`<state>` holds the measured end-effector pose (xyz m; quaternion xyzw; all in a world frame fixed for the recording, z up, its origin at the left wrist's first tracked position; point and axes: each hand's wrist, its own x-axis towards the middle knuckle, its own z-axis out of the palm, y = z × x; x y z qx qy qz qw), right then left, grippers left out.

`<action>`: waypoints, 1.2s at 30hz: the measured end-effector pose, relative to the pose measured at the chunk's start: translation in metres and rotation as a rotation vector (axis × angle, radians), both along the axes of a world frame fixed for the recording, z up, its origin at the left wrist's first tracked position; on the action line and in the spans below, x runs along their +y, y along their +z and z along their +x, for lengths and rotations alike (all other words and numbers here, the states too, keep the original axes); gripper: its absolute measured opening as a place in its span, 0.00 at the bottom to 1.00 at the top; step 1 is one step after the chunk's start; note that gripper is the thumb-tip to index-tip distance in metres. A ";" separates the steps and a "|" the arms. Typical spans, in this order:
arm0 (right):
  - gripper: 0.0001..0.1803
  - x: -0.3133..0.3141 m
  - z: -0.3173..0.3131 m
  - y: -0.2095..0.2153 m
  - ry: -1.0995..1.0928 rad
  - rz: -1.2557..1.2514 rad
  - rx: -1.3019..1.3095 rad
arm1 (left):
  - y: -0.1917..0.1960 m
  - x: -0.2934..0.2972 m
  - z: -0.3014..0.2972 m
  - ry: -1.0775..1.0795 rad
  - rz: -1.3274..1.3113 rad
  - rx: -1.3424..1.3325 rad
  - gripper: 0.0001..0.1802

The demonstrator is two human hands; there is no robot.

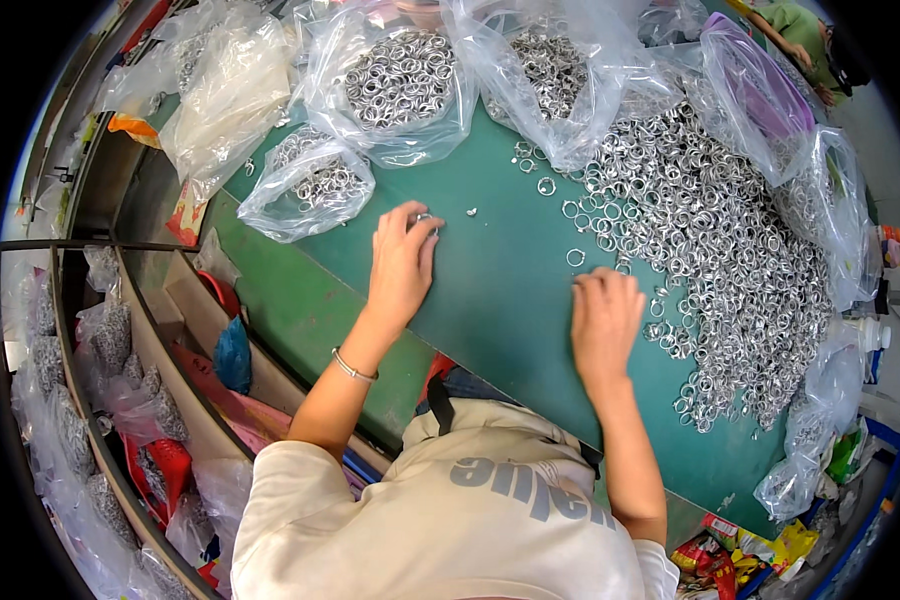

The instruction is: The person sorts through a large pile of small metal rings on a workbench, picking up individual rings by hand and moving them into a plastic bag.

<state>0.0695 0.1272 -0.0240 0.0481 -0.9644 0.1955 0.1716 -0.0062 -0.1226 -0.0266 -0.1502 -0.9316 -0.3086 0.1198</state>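
Many small silver metal rings (pixel 710 210) lie in a wide heap across the right side of the green tabletop. At the table's middle, my left hand (pixel 402 258) has its thumb and fingers closed on a silver ring (pixel 424 217), which is partly hidden by the fingertips. A tiny silver piece (pixel 472 212) rests on the table just right of that hand. My right hand (pixel 607 312) is at the heap's left edge, fingers curled down and together, slightly blurred. Whatever is under its fingertips is hidden. Just beyond it lies a single loose ring (pixel 575 258).
Open plastic bags of rings stand along the far edge: a small bag (pixel 270 210), a large bag (pixel 400 145) and another bag (pixel 570 140). Shelves (pixel 185 350) with bagged parts stand at the left. A person (pixel 795 35) is at the far right. Colourful packets (pixel 760 550) lie lower right.
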 end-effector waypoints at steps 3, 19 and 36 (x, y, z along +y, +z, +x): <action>0.18 0.015 0.004 0.012 -0.121 -0.008 -0.041 | 0.012 0.016 -0.004 -0.035 -0.057 0.105 0.20; 0.25 0.065 0.023 0.012 -0.206 0.059 -0.071 | -0.007 0.085 -0.003 -0.257 -0.041 -0.099 0.31; 0.22 0.052 0.047 0.034 0.174 -0.033 -0.293 | 0.017 0.120 0.022 -0.484 -0.021 -0.134 0.26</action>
